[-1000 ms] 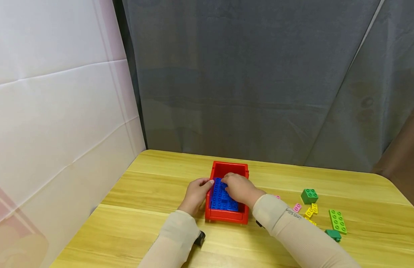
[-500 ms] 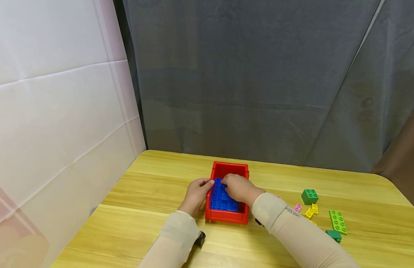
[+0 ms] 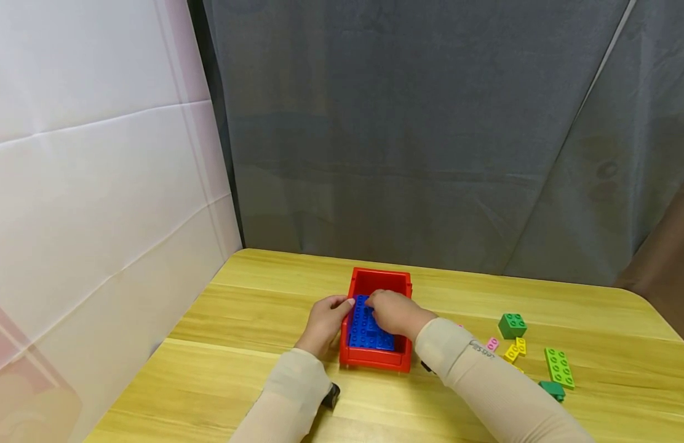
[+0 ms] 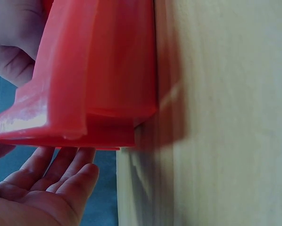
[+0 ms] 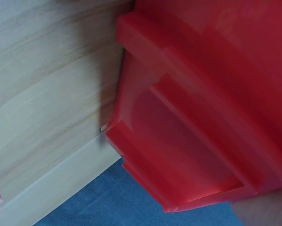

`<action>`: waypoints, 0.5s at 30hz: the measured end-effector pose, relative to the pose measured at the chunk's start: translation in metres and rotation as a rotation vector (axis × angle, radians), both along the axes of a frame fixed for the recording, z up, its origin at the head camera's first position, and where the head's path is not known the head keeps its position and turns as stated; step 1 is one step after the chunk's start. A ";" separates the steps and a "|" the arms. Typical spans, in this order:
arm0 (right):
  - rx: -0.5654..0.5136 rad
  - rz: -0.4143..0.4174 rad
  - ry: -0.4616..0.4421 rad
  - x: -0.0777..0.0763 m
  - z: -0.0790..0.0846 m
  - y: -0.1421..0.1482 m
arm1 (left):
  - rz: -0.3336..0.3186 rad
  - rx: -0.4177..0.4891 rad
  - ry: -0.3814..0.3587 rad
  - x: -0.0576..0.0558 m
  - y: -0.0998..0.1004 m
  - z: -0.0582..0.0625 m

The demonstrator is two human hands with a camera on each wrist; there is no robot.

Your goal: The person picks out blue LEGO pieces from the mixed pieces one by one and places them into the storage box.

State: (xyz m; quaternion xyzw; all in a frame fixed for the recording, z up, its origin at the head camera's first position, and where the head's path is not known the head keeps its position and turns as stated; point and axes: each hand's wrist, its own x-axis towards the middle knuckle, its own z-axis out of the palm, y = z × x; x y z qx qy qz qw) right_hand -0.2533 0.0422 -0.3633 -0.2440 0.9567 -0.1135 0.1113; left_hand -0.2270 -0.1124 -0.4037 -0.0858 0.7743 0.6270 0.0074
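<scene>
A red storage bin (image 3: 375, 358) sits on the table, and a blue studded building plate (image 3: 364, 332) lies inside it. My left hand (image 3: 323, 321) holds the bin's left rim, its thumb over the edge beside the plate. In the left wrist view, the fingers (image 4: 77, 186) of that hand reach along the outside of the bin. Over the bin's right wall comes my right hand (image 3: 398, 314), its bent fingers down on the plate's upper part. Its thumb and most fingertips are hidden, so I cannot tell whether it pinches anything.
Right of the bin lie loose toy bricks: a green brick (image 3: 512, 326), a lime brick (image 3: 559, 368), a dark green piece (image 3: 552, 390), a pink brick (image 3: 492, 344) and yellow bricks (image 3: 511, 352). My right sleeve (image 3: 486, 375) covers part of them. A grey curtain (image 3: 408, 141) hangs behind the table.
</scene>
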 end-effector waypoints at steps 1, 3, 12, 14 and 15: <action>0.001 0.004 0.004 0.000 0.000 0.000 | 0.000 0.005 0.004 0.000 0.000 0.000; 0.005 0.007 0.007 0.000 0.000 0.000 | -0.002 0.009 0.014 0.000 0.000 -0.001; 0.007 -0.005 0.008 -0.001 -0.003 0.000 | -0.001 0.015 0.012 -0.002 0.001 -0.002; 0.006 -0.003 0.020 -0.001 -0.004 0.000 | -0.001 0.016 0.005 -0.002 0.001 -0.002; 0.002 -0.003 0.025 -0.001 -0.004 0.000 | -0.002 0.013 0.003 -0.003 0.002 -0.002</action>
